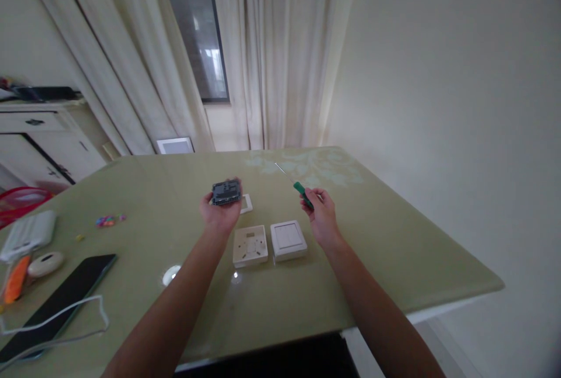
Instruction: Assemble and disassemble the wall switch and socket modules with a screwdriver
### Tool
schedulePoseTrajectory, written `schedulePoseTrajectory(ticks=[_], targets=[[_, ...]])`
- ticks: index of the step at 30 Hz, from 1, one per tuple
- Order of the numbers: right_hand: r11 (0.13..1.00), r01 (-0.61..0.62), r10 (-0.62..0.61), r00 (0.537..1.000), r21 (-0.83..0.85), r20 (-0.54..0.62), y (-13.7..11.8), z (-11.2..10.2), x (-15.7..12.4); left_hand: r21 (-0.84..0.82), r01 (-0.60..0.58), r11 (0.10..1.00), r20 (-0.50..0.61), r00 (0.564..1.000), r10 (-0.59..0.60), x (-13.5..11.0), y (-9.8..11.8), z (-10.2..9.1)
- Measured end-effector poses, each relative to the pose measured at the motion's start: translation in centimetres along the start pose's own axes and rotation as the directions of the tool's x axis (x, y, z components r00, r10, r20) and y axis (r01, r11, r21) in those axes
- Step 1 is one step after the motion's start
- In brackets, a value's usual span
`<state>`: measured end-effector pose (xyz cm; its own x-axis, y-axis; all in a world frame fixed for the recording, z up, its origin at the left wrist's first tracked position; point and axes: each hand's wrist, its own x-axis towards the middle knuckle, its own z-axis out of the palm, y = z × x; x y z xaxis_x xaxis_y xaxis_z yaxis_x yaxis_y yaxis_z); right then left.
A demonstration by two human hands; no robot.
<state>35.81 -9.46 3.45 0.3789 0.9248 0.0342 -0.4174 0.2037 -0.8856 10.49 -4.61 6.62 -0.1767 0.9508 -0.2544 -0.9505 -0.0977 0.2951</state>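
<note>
My left hand (221, 214) is raised over the table, closed around a dark grey wall switch module (227, 192) with its flat face up. In my right hand (321, 214) is a screwdriver (299, 187) with a green handle, its thin metal shaft pointing up and to the left, apart from the module. Below and between the hands lies an open white switch back box (250, 246), its hollow side up. Just right of it sits a white wall switch (288, 240) with its cover on. A white frame (246, 203) lies partly hidden behind my left hand.
On the table's left lie a black tablet-like slab (65, 302), a white cable (103, 314), an orange-handled tool (17, 280), a white rounded case (45, 264) and small colourful pieces (107, 221). A small white round object (170, 274) is beside my left forearm. A wall (460, 103) borders the right.
</note>
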Motion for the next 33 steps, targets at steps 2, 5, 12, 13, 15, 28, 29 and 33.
schedulePoseTrajectory(ticks=[2,5,12,13,15,28,29,33], targets=[[1.0,-0.023,0.023,1.0,0.02,-0.01,0.1,-0.1,0.0,0.011,-0.027,1.0,-0.013,1.0,0.027,1.2,0.0,-0.3],[0.998,-0.054,0.054,0.998,0.038,-0.016,0.2,-0.1,0.0,0.035,-0.068,0.997,-0.044,0.997,0.069,2.8,0.2,-0.7],[0.995,-0.094,0.094,0.995,0.042,-0.016,0.3,0.0,-0.3,0.101,-0.107,0.989,-0.105,0.988,0.117,5.7,0.8,-1.6],[0.995,-0.095,0.096,0.995,0.041,-0.016,0.3,0.1,-0.3,0.11,-0.108,0.988,-0.109,0.987,0.12,6.0,0.8,-1.7],[0.995,-0.095,0.096,0.995,0.04,-0.013,0.4,0.2,-0.4,0.13,-0.107,0.986,-0.111,0.986,0.121,6.6,0.8,-2.0],[0.995,-0.103,0.103,0.994,0.003,-0.036,0.7,0.0,-0.1,0.222,-0.033,0.975,-0.113,0.992,0.06,9.1,-0.9,-3.5],[0.995,-0.103,0.103,0.994,0.001,-0.036,0.7,0.0,-0.1,0.222,-0.03,0.974,-0.123,0.991,0.059,9.2,-0.9,-3.6],[0.995,-0.1,0.1,0.994,-0.004,-0.039,0.8,0.1,-0.2,0.229,-0.023,0.973,-0.156,0.986,0.061,9.4,-0.9,-3.6]])
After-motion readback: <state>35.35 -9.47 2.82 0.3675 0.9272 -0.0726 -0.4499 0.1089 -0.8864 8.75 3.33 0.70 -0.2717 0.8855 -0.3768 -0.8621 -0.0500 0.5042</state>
